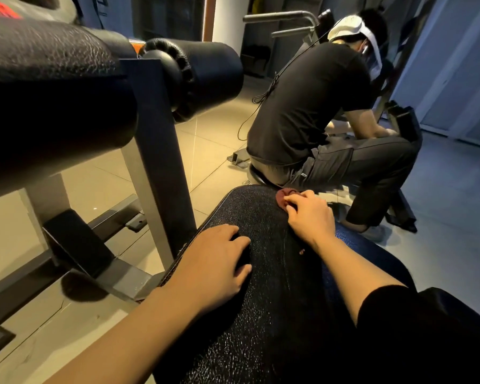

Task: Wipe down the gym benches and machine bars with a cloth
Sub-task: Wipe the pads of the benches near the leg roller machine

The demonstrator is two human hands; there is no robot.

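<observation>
Dark red crumpled cloth (284, 199), bunched under the gripping right hand (311, 217), should stay flat beneath those fingers (295, 202) across the black textured padded desk (275, 273), left hand (216, 267) resting open.

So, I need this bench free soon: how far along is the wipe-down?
Nothing is clearly finished. The right hand grips a dark red cloth at the far end of the black bench pad, while the left hand rests flat on the pad nearer the camera. The roller pads and the grey frame post beside it are not being touched, and whether they have been wiped cannot be told.
</observation>
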